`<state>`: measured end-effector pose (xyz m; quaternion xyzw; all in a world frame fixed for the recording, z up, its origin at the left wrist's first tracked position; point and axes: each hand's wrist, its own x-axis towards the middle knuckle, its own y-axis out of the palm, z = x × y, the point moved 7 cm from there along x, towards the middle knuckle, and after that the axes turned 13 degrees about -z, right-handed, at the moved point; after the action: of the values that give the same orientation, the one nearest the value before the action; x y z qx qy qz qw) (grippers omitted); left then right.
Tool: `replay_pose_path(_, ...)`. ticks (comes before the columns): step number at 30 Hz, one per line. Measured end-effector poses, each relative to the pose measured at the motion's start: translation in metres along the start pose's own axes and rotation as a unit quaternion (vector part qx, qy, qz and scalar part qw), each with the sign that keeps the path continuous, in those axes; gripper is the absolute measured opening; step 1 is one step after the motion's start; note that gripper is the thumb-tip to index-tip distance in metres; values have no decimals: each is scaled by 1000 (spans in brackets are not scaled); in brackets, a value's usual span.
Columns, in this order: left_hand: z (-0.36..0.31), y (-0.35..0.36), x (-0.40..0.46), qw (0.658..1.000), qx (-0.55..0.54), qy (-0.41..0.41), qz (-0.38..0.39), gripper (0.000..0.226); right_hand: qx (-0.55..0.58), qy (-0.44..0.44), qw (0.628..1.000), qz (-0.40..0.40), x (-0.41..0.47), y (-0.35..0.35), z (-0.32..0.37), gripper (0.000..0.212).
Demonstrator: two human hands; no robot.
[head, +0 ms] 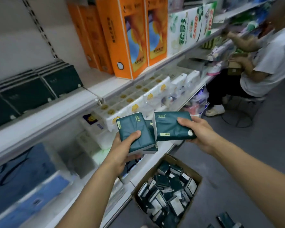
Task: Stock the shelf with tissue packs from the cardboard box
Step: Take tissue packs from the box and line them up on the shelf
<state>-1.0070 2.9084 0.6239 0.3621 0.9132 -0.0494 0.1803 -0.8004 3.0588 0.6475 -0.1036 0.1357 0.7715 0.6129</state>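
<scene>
The cardboard box sits on the floor nearest the viewer, just right of the shelving's base, flaps open and heaped with dark green tissue packs lying at all angles. Above it the left hand grips two stacked green packs, thumb across the top face, fingers curled beneath, the lower pack fanned out a little to the right. The right hand holds a single green pack by its right end, thumb on top, fingers under. The two loads nearly touch at their inner edges.

These packs look light and soft, film-wrapped, so likely a bit slippery and easy to dent; a pinch across the broad faces or at a short end should do, and a stack needs the thumb pressing down to stop it sliding.

Both forearms reach forward from the near edge, palms turned up. On the shelf to the far left stands a row of matching dark packs. Farther right, another person sits on a stool, working the shelves.
</scene>
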Motion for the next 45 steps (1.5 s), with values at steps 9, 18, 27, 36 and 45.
replay_pose_path(9,-36,-89,-44,995,-56,16,-84,48,-43,-35,988,143,-39,88,19,60)
replay_pose_path(18,-65,-192,-89,983,-105,33,-146,46,-114,-53,956,267,-98,198,29,55)
replay_pose_path(27,-77,-329,-143,970,-123,41,-205,54,-175,-76,912,363,-187,320,19,38)
replay_pose_path(36,-89,-458,-189,943,-142,92,-285,64,-125,-63,889,435,-258,434,4,66)
replay_pose_path(45,-81,-557,-209,927,-158,79,-332,46,-140,-155,912,352,-278,529,-17,29)
